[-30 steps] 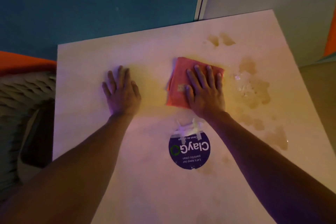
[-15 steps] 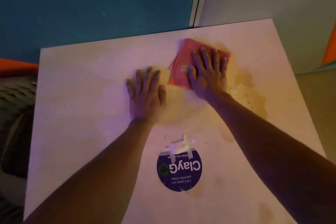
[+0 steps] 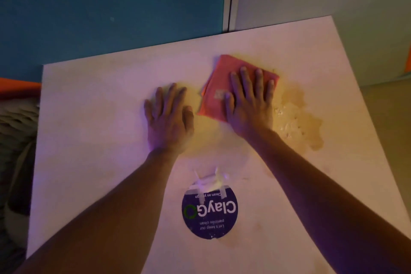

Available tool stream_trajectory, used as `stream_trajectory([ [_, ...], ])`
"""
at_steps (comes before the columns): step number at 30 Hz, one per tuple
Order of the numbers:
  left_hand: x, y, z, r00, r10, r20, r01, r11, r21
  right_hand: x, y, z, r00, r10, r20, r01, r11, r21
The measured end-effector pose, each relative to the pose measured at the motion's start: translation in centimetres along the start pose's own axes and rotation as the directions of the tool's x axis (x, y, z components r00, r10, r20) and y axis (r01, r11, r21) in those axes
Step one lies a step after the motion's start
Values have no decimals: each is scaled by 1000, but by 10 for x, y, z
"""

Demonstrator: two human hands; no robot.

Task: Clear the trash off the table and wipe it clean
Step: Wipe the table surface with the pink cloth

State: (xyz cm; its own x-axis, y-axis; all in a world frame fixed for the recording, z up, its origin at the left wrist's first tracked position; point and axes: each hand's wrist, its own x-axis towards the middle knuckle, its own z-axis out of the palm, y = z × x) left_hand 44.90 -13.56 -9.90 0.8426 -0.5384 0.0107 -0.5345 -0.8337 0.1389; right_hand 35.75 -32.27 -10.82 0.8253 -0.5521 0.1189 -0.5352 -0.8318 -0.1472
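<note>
Right now my right hand [image 3: 249,104] lies flat on the folded pink cloth [image 3: 213,93], fingers straight and a little spread, pressing it down on the pale worktop [image 3: 100,140]; that grip is released, nothing curled round the cloth. Part of the cloth sticks out to the left of my hand and past my fingertips, with a small pale label showing beside my thumb. It sits in the far middle of the worktop, tilted against the table's edges.

My left hand [image 3: 169,118] rests palm down on the bare surface just beside the cloth's near left corner, fingers straight and close together, its grip also released and holding nothing.

Just to the right of the cloth and my right wrist spreads a yellowish wet spill [image 3: 298,118] with small bubbles or bits in it; I cannot tell which. A fainter yellowish smear shows between and below my two hands.

Nearer me, between my forearms, a round dark blue sticker [image 3: 210,213] reading "ClayGo" is fixed to the worktop, with torn white scraps and tape [image 3: 210,181] at its far edge.
</note>
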Motion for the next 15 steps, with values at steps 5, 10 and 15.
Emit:
stream_trajectory([
  [5, -1, 0, 1, 1000, 4, -11, -4, 1000, -3, 18, 14, -4, 998, -26, 53, 27, 1000, -5],
  [10, -1, -2, 0, 999, 25, -27, -25, 1000, 1, 70, 44, -3, 994, 46, 100, -46, 999, 4],
  [15, -1, -1, -1, 999, 24, -29, -25, 1000, -6, 72, 52, -4, 989, 114, 90, -116, 993, 15],
])
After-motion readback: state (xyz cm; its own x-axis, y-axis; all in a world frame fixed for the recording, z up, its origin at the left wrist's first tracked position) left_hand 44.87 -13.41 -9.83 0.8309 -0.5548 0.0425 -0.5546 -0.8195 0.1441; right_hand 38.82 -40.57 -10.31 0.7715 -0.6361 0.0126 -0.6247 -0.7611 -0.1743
